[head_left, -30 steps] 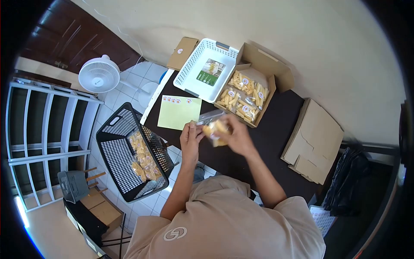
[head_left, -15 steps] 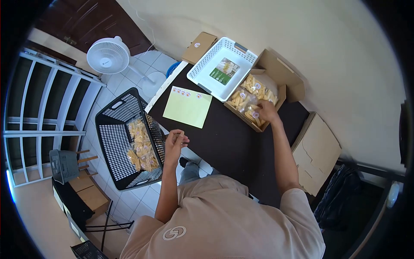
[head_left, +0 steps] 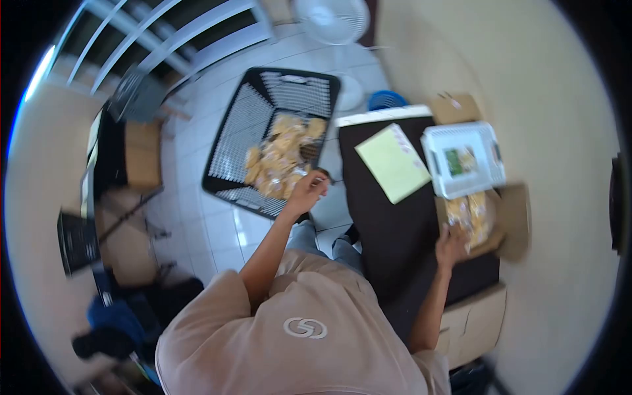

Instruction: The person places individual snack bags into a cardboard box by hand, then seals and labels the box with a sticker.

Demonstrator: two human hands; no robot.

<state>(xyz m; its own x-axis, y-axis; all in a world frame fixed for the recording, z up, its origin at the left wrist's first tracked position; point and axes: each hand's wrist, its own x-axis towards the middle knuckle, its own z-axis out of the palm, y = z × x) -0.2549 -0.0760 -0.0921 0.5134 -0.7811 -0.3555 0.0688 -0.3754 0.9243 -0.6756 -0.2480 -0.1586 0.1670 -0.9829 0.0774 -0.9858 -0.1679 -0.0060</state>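
Note:
My left hand [head_left: 308, 192] is raised by the near right corner of the black plastic basket [head_left: 227, 141]. Its fingers are curled in toward the thumb; blur hides whether anything small is between them. In the basket lies a heap of clear bags of yellowish snack sticks [head_left: 280, 155]. My right hand [head_left: 451, 247], fingers apart and holding nothing I can see, is at the near left side of the open cardboard box [head_left: 517, 217]. Several bags of the same snack [head_left: 471, 214] fill that box, with round labels on some.
A yellow-green sheet with round stickers [head_left: 393, 164] lies on the dark table [head_left: 388, 257]. Beyond the box stands a white plastic tray [head_left: 434, 148], and behind it a folded carton [head_left: 454, 108]. A fan [head_left: 332, 20] and a blue basket [head_left: 387, 100] stand past the table's far end.
The view has swung left toward the basket. My right hand has drawn back from the bags inside the box to its near side. The left hand stays raised and curled beside the basket.

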